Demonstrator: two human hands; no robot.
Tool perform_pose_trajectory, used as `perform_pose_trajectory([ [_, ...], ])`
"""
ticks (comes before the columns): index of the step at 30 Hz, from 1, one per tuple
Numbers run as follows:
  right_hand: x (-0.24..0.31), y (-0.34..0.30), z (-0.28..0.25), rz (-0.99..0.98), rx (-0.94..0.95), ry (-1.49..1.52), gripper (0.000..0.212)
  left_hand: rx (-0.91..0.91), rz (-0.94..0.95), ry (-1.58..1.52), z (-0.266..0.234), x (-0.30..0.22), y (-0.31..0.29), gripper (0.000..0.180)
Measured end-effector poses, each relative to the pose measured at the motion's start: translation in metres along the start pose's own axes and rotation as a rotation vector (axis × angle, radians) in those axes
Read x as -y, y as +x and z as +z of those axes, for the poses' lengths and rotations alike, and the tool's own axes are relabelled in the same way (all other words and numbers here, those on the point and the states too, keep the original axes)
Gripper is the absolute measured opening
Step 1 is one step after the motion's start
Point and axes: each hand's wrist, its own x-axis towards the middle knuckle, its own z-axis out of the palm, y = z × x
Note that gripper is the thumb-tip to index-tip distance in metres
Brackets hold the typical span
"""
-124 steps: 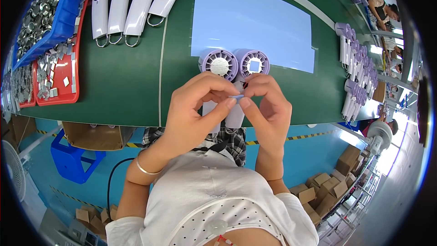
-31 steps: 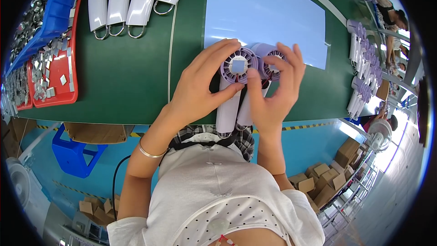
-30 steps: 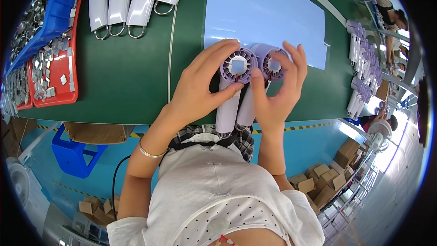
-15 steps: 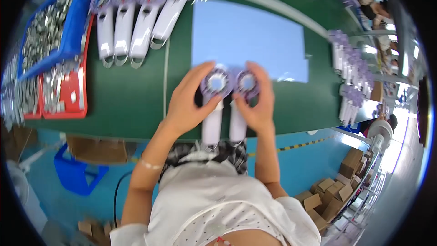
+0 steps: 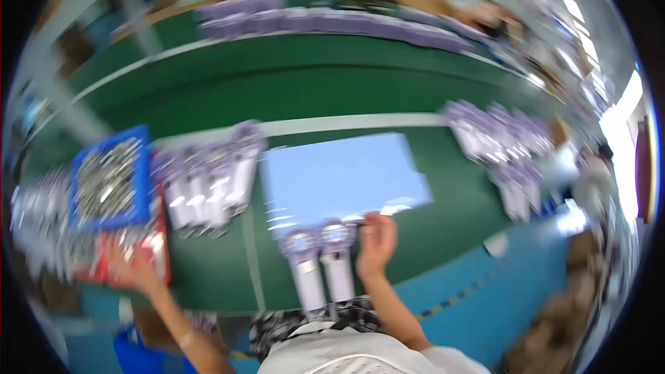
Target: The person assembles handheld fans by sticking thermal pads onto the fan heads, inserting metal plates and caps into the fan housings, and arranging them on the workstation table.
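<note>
Resting curled beside two light, rigid handheld fans (image 5: 320,263) at lower centre, right hand (image 5: 375,244) grips nothing; left hand (image 5: 131,270) reaches the red tray (image 5: 156,253), grip unclear; white handles suit holding.

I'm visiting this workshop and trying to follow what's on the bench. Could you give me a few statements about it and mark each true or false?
1. Two handheld fans lie side by side in front of the person. True.
2. The right hand is far away from those fans. False: it rests right beside them, at the edge of the pale blue sheet.
3. The left hand reaches out to the red tray. True.
4. The blue tray lies on the person's right. False: it lies on the left.
</note>
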Motion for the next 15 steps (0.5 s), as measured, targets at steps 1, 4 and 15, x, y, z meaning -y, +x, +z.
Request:
perform_pose_trajectory([
  [1,0.005,0.001,-0.005,0.007,-0.023,0.025,0.028,0.017,-0.175,-0.151,0.012,0.022,0.000,0.059],
  [4,0.004,0.005,-0.011,0.021,-0.070,-0.081,0.025,0.236,-0.328,0.013,0.009,0.017,0.002,0.047],
  [15,0.008,0.005,-0.015,0.048,0.062,-0.010,0.029,0.534,-0.325,0.191,-0.004,-0.001,-0.012,0.028],
])
